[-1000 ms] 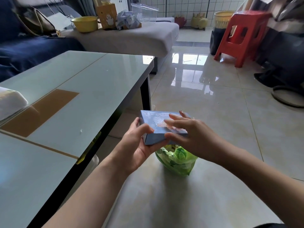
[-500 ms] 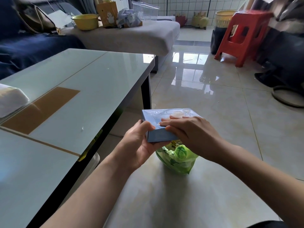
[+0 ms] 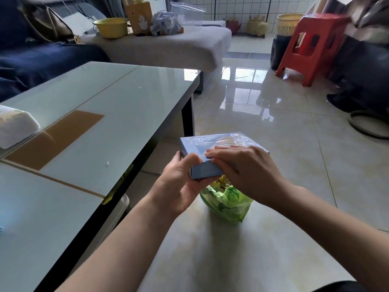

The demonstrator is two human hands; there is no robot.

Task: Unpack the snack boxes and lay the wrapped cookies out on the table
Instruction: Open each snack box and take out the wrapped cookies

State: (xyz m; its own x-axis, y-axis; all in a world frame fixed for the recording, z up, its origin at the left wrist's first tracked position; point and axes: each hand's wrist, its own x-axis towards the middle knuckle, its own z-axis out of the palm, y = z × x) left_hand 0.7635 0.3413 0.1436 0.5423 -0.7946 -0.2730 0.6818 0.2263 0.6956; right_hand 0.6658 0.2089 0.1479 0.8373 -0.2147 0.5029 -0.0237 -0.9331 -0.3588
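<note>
A blue snack box is held flat in the air, right of the table's edge and above the floor. My left hand cups its near left corner from below, thumb on the end face. My right hand lies over the top near edge, fingers pressed on the lid. The box looks closed; no wrapped cookies show. Directly under the box a green plastic bag stands on the floor tiles. The glass-topped table stretches along the left.
A white packet lies at the table's left edge. Beyond the table are a grey sofa with a yellow bowl and a paper bag. A red plastic stool stands at the back right on glossy tiles.
The box has risen slightly and levelled out. My right hand slid from the top face toward the near edge of the lid; my left hand kept its grip.
</note>
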